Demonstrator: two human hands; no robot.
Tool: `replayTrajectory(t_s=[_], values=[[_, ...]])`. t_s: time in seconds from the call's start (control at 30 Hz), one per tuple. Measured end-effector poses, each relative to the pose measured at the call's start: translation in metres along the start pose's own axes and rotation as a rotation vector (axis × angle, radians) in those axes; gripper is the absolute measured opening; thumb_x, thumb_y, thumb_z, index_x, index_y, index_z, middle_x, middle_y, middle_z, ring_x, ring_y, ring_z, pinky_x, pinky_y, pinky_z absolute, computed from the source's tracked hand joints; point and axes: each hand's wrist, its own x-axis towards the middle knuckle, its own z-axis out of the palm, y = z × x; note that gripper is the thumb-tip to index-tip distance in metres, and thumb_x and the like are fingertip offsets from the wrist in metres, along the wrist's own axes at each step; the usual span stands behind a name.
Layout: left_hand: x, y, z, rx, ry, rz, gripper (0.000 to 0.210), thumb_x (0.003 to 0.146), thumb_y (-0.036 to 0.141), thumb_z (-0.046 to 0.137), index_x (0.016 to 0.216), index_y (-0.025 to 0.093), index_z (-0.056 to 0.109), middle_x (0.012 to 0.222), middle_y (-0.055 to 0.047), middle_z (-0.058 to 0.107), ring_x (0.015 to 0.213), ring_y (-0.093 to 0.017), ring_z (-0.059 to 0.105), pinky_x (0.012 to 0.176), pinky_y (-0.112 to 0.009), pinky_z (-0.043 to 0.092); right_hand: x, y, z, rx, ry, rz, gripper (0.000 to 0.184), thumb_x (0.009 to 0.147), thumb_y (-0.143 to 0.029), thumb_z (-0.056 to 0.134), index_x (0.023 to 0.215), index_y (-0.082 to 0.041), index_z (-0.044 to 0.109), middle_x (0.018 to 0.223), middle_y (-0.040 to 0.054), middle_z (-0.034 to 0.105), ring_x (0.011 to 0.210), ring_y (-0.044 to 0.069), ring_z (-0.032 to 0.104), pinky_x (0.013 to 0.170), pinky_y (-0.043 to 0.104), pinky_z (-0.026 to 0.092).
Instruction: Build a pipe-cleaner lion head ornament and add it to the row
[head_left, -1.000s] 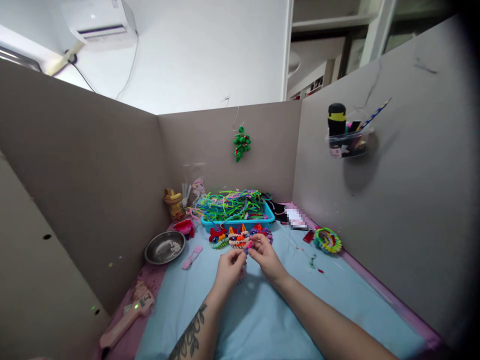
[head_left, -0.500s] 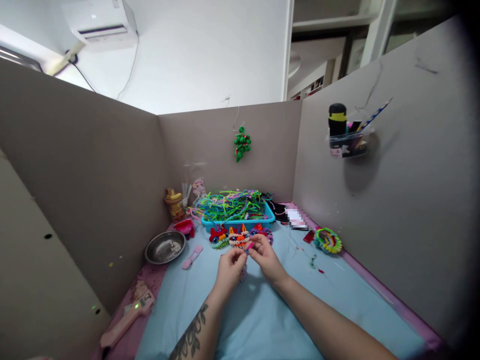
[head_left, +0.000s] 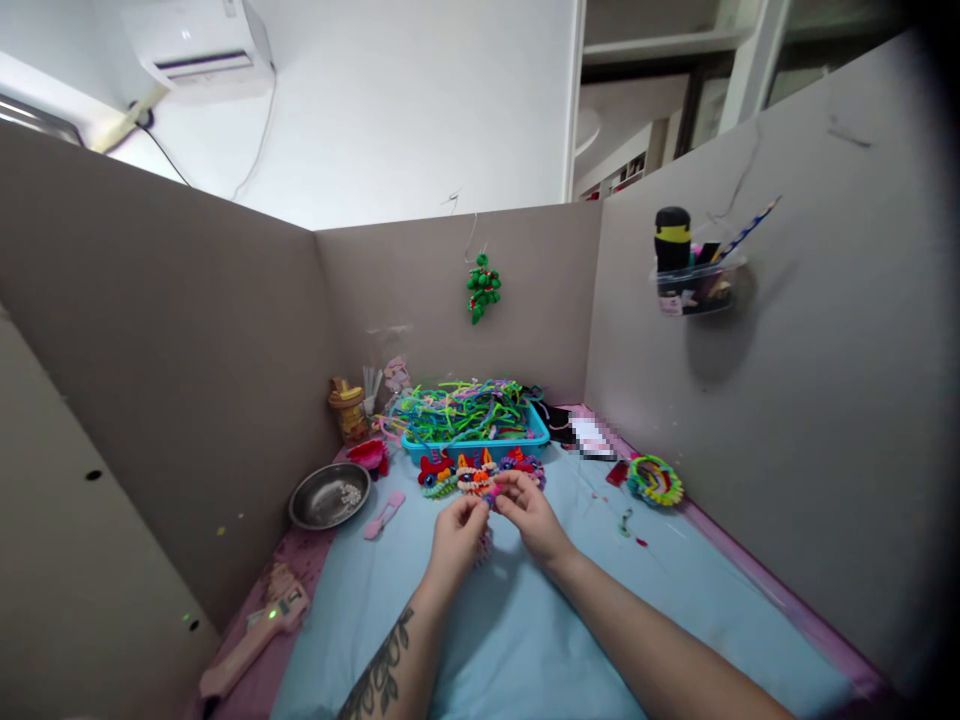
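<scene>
Left hand (head_left: 457, 535) and right hand (head_left: 532, 518): each grip pinches a small pink-and-blue piece (head_left: 493, 494) over the cloth-covered counter (head_left: 525, 650), near the blue tray (head_left: 411, 450).

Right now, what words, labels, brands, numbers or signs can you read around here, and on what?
Nothing is legible.
Hanging container, pinkish sticker: too small.
Pink tool, display: too blurred.
Air conditioner, any markings: too blurred.
Whitish item at back right: pixelated.
Yellow cup: any print too small.
Pink-and-blue piece between left hand and right hand: no text discernible.
</scene>
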Motion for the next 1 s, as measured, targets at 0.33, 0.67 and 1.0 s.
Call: replayTrajectory(t_s=[0.33, 0.67, 1.0], values=[[-0.0002, 0.0014, -0.0005, 0.068, 0.029, 0.066, 0.027, 0.071, 0.041, 0.061, 0.067, 0.015, 0.058, 0.054, 0.001, 0.055, 0.046, -0.009, 0.047, 0.047, -0.020, 0.036, 0.0057, 0.0094, -0.0056, -0.033, -0.023, 0.079, 0.022, 0.072, -0.037, 0.067, 0.068, -0.017, 0.060, 0.054, -0.0037, 0.051, 0.046, 0.008, 0.041, 0.045, 0.022, 0.030], [-0.0081, 0.0046, 0.0001, 0.302, 0.100, 0.268, 0.018, 0.077, 0.030, 0.056, 0.084, 0.016, 0.063, 0.074, -0.005, 0.067, 0.067, -0.017, 0.061, 0.064, -0.026, 0.045, 0.0026, 0.0031, -0.0017, -0.061, -0.005, 0.112, 0.023, 0.070, -0.036, 0.067, 0.065, -0.016, 0.056, 0.051, -0.0046, 0.050, 0.043, 0.007, 0.040, 0.043, 0.021, 0.028], [-0.0058, 0.0082, -0.0007, 0.147, 0.141, 0.185, 0.020, 0.073, 0.033, 0.060, 0.077, 0.013, 0.062, 0.063, -0.002, 0.063, 0.057, -0.013, 0.056, 0.056, -0.022, 0.042, 0.0015, 0.0079, -0.0023, -0.081, -0.060, 0.095, 0.023, 0.070, -0.036, 0.066, 0.064, -0.016, 0.056, 0.047, -0.0052, 0.048, 0.042, 0.007, 0.039, 0.043, 0.021, 0.028]])
